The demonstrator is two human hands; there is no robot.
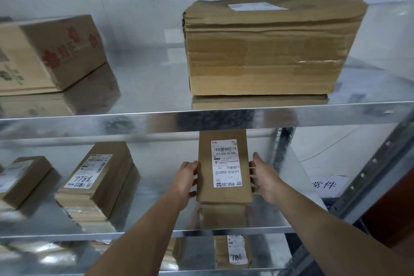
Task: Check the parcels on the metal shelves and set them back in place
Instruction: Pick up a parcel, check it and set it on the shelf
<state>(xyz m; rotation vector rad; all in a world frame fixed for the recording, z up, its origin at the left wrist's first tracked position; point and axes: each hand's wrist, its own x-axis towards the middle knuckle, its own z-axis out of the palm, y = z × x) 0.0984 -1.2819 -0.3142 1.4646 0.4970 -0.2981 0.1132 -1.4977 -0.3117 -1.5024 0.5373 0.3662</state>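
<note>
A small brown cardboard parcel (206,175) with a white shipping label lies flat on the middle metal shelf (156,229), near its front edge. My left hand (184,182) grips its left side, fingers curled around the edge. My right hand (265,178) holds the right side, fingers against the box wall and thumb above. Both forearms reach in from below.
A parcel marked 7786 (96,177) and another small box (22,179) lie to the left on the same shelf. On the upper shelf sit a large taped box (266,51) and a printed carton (51,51). A lower shelf holds a labelled parcel (233,251). A shelf upright (367,175) stands right.
</note>
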